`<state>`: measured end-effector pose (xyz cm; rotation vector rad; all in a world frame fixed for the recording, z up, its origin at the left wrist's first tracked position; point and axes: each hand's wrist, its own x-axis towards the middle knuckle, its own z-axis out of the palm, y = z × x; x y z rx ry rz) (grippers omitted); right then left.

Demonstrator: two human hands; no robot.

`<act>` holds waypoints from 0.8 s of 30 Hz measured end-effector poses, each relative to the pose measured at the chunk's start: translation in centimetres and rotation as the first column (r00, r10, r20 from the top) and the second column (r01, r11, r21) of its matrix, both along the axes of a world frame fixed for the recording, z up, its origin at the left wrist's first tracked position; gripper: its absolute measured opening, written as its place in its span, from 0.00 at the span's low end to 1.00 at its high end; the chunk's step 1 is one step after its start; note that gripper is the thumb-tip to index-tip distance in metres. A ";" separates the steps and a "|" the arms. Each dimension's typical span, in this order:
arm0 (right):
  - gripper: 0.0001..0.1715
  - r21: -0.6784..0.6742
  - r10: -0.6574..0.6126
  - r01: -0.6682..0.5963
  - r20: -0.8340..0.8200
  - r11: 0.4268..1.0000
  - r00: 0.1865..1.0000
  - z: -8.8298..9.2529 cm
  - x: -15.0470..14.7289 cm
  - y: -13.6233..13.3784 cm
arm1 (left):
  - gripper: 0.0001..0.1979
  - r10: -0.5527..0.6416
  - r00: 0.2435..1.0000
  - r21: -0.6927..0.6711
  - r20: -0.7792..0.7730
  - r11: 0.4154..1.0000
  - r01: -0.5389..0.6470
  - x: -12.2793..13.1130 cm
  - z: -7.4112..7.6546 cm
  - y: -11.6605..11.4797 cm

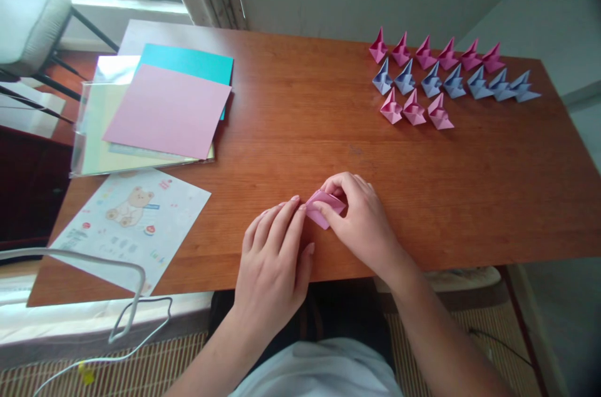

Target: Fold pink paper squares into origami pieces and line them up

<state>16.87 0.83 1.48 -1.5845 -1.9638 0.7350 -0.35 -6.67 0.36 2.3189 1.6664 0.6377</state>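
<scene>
Presently, folding is in hand at the near edge of the wooden table (291, 121), just in front of the person's body. Small pink paper piece (322, 198) lies low over the tabletop, between the two hands. Right hand (361, 215) pinches it, thumb across the upper face, fingers at the far side; how much the fingers grip underneath is hidden. Left hand (270, 265) is not gripping: fingers stretched out and close together, index fingertip touching the paper's left corner, thumb held apart.

Progress, as judged from the layout: sixteen folded, pointed figures stand at the far right, apart from the hands. Three rows: six in the magenta row (425, 59), seven in the blue-grey row (454, 85), three in the light pink row (414, 111). These look finished. Piece in hand looks flat and creased, only partway shaped; it lacks their raised points, so some folding seems left.

Flat stock at left: pink sheet (166, 112) over teal sheet (188, 60), both unfolded. Nearer, bear-printed sheet (164, 221) lies flat, partly over the table's left end.
</scene>
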 end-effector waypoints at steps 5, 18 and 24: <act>0.11 -0.137 -0.109 0.053 -0.441 0.989 0.891 -0.4 1.1 -0.7 | 0.23 0.146 0.955 -0.076 0.257 0.988 -0.131 -0.5 0.9 1.6; 0.15 -0.047 -0.064 0.043 -0.716 0.998 0.695 -1.3 1.3 -0.9 | 0.09 0.179 0.667 -0.370 0.723 0.916 0.155 0.5 1.4 6.1; 0.25 -0.124 -0.091 -0.001 -0.732 0.992 0.675 -1.6 1.1 -0.9 | 0.10 0.167 0.626 -0.342 0.761 0.925 0.168 -0.1 1.4 5.9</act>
